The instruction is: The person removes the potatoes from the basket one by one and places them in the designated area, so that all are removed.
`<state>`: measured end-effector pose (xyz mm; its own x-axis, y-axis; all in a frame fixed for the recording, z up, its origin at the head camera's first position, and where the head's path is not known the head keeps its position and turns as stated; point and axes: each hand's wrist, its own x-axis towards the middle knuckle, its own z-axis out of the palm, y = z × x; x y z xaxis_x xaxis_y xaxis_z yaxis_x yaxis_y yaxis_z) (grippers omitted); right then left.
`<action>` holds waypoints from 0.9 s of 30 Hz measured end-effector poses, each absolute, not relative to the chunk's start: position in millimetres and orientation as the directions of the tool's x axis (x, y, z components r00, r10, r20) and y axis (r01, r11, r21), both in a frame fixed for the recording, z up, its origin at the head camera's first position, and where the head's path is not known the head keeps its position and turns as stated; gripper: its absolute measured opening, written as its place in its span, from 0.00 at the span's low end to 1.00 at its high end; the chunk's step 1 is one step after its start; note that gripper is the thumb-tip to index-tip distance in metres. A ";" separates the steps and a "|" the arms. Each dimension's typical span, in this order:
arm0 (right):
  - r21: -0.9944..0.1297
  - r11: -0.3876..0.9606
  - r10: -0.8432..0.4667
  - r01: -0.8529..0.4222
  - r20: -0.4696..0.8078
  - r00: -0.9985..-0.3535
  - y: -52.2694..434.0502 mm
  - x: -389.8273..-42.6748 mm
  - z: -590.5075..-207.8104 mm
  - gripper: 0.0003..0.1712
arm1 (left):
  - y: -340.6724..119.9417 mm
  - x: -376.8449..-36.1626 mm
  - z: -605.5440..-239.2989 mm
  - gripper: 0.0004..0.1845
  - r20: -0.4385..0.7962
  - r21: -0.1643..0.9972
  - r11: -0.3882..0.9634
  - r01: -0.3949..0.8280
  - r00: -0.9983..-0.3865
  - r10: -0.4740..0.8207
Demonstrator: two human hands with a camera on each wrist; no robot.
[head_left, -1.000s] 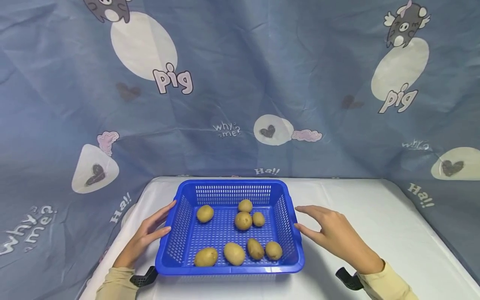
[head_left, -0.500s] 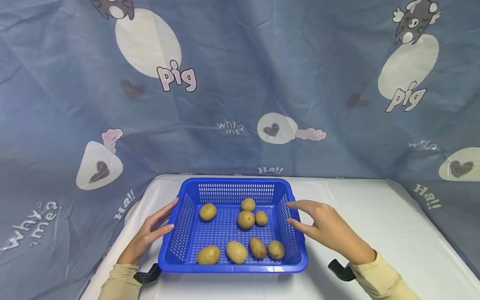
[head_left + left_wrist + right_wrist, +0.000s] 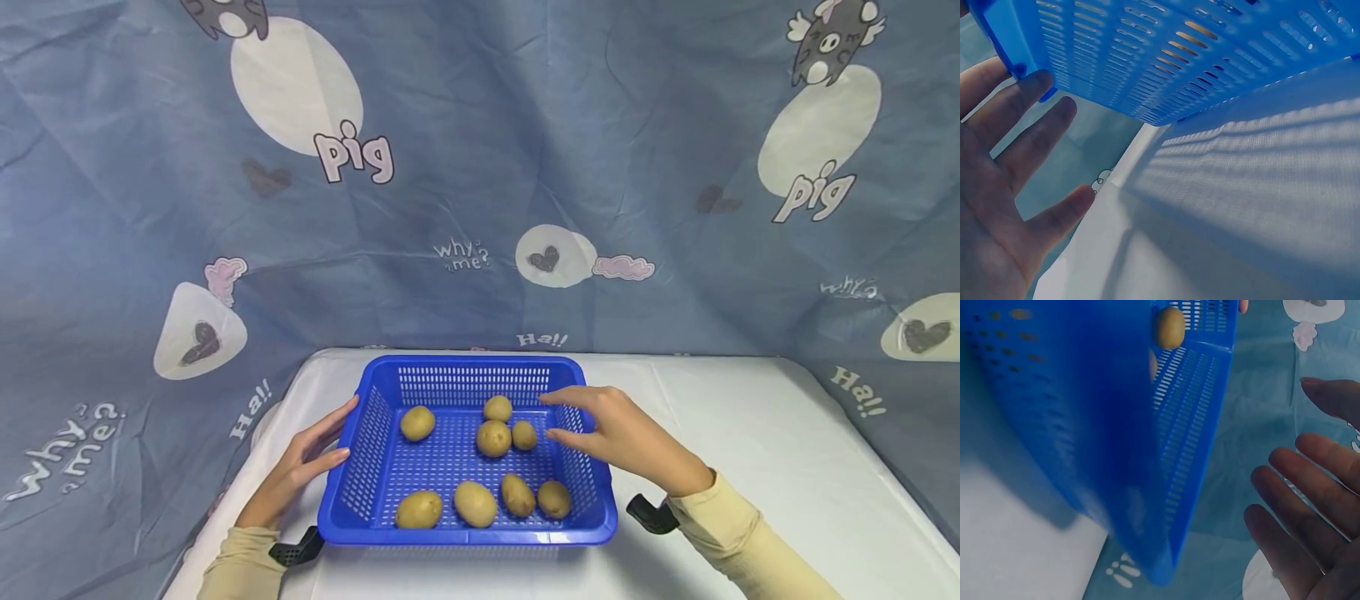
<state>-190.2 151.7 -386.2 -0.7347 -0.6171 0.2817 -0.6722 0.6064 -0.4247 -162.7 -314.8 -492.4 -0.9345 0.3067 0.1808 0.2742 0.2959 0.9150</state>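
Observation:
A blue perforated plastic basket point(image 3: 465, 536) holds several potatoes, some in a front row and a cluster right of its middle. My left hand point(image 3: 294, 468) is at the basket's left rim with spread, fairly straight fingers; in the left wrist view the fingertips point(image 3: 1038, 81) are right by the blue wall. Over the basket's right side hovers my right hand point(image 3: 618, 429), thumb and fingers apart with nothing between them. Nearest to its fingertips is a small potato point(image 3: 524, 436) beside a rounder potato point(image 3: 493, 438). The right wrist view shows the same hand point(image 3: 1310, 519) above the rim, fingers spread.
The basket is on a white-covered table point(image 3: 720, 433). Behind and around it hangs a blue curtain point(image 3: 480, 167) printed with pigs and words. A black device point(image 3: 297, 548) is strapped to the left wrist, another point(image 3: 654, 515) to the right.
My right hand has moved left from outside the right rim to over the basket's interior. The left hand stays at the left rim. The head view has shifted slightly.

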 end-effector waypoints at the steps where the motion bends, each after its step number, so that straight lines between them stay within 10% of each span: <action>1: -0.427 0.599 -0.626 -0.677 0.278 -0.729 149.5 -192.0 -385.1 0.25 | -315.1 -162.3 -492.2 0.36 0.168 0.919 0.297 0.259 -0.939 0.300; 27: -0.579 0.475 -0.715 -0.663 0.185 -0.674 83.8 -229.1 -397.4 0.29 | -315.2 -161.2 -491.5 0.35 0.191 0.916 0.281 0.286 -0.928 0.321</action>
